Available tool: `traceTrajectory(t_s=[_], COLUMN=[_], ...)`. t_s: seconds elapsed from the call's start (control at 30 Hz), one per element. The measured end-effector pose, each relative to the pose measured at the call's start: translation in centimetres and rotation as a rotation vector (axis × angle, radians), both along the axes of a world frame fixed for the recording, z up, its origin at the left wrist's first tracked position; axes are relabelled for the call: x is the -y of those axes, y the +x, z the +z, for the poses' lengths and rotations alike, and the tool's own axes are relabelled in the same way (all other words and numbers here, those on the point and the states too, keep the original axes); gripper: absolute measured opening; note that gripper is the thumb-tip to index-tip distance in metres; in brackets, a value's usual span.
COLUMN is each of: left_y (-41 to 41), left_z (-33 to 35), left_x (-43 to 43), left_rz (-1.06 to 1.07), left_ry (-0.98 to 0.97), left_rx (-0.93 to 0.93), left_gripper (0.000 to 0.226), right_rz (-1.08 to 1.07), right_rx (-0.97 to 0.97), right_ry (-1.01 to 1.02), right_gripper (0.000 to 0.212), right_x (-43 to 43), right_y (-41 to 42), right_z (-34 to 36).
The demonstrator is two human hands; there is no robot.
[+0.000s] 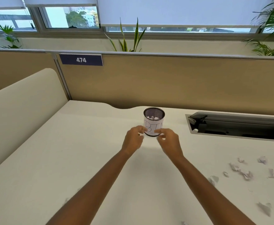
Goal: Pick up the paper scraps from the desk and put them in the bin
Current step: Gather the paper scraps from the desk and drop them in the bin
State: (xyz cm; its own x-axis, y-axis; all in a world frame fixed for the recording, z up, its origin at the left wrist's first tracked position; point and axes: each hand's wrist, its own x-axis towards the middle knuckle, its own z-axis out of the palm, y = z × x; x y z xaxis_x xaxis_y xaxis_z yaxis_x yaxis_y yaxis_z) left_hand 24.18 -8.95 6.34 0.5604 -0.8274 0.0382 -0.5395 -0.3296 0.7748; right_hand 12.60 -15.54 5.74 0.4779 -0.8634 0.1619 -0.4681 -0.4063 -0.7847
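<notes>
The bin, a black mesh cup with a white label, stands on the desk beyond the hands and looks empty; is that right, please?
Not quite: the head view shows white paper scraps inside the bin, so it is not empty. The rest holds.

White digits 474 stand on a dark blue plate (81, 59) on the partition (165, 82), upper left of the frame. At centre, the mesh bin's (154, 113) paper wrap (152, 127) reads B, I and part of an N, hand-drawn.
</notes>
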Motion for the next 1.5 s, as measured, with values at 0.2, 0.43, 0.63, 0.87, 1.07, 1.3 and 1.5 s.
traceTrajectory(t_s=[0.2, 0.43, 0.63, 0.87, 1.07, 1.3, 1.5], left_y=[-0.2, 0.8, 1.5, 3.4, 4.7, 5.1, 5.3], left_z=[-3.4, -5.2, -4.9, -4.5, -4.0, -3.2, -3.5], left_x=[-7.8, -14.7, -20.1, -22.4, -22.0, -21.2, -21.0], left_rz=[-0.178, -0.144, 0.104, 0.176, 0.219, 0.171, 0.185], left_ry=[0.172, 0.235, 0.438, 0.514, 0.247, 0.329, 0.330], left_rx=[0.197, 0.284, 0.443, 0.161, -0.052, -0.004, -0.024], left_gripper=[0.032, 0.038, 0.048, 0.047, 0.027, 0.014, 0.016], right_rz=[0.162, 0.306, 0.376, 0.419, 0.611, 0.832, 0.949], right_rx=[-0.008, -0.087, -0.223, -0.282, -0.269, -0.299, -0.392], right_ry=[0.168, 0.142, 0.027, -0.022, -0.049, -0.053, -0.221], right_gripper=[0.027, 0.027, 0.034, 0.033, 0.032, 0.041, 0.040], right_x=[-7.9, -14.1, -16.1, -17.8, -20.9, -24.6, -26.3], right_y=[-1.9, -1.9, -1.5, -1.1, 1.6, 4.6, 4.9], right_z=[-4.7, -6.4, -6.3, -5.6, -4.2, -3.7, -4.3])
